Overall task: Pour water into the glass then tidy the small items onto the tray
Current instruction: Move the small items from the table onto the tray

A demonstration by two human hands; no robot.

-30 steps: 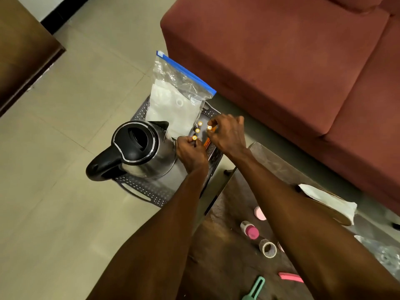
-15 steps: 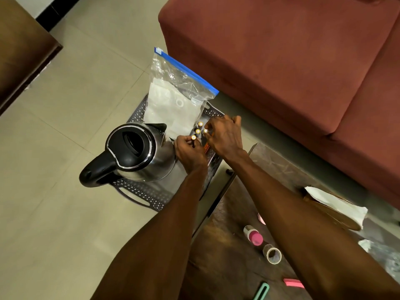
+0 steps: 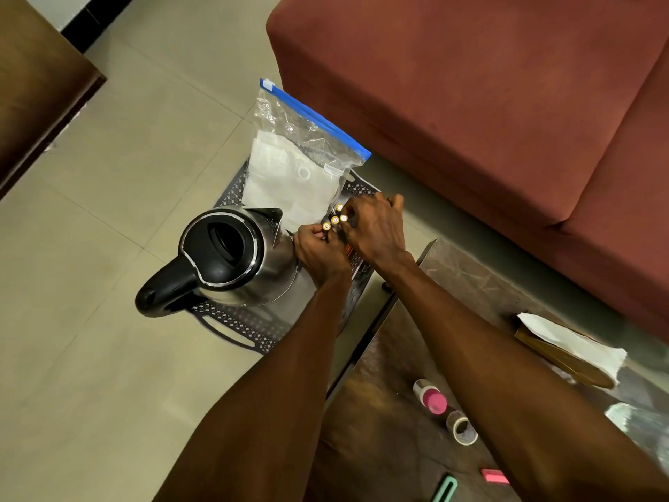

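Your left hand point(image 3: 320, 253) is closed around the lower ends of a small bunch of batteries point(image 3: 335, 219), held upright with four gold-tipped ends showing above the fingers. Your right hand point(image 3: 376, 230) is curled over the same bunch from the far side, fingertips touching the gold tips; whether it truly clamps any one battery cannot be told.

- Tray point(image 3: 231, 320): dark, perforated, with a handle slot on the near edge; sits on the tiled floor point(image 3: 90, 248). Both hands are above its right side.
- Kettle point(image 3: 224, 255): steel body, black handle pointing toward the lower left, lid open; stands on the tray just left of your left hand.
- Plastic bag point(image 3: 300, 164): clear, blue zip strip, white contents; stands on the far part of the tray, just behind the batteries.
- Surface point(image 3: 398, 356): dark and marbled, right of the tray. On it: a pink-capped bottle point(image 3: 430, 396) lying on its side, a tape roll point(image 3: 461, 427) just beside it, a pink eraser point(image 3: 494, 476), a green clip point(image 3: 445, 490) at the bottom edge, and a white paper point(image 3: 575, 342).
- Sofa point(image 3: 470, 85): red-brown, beyond the tray.
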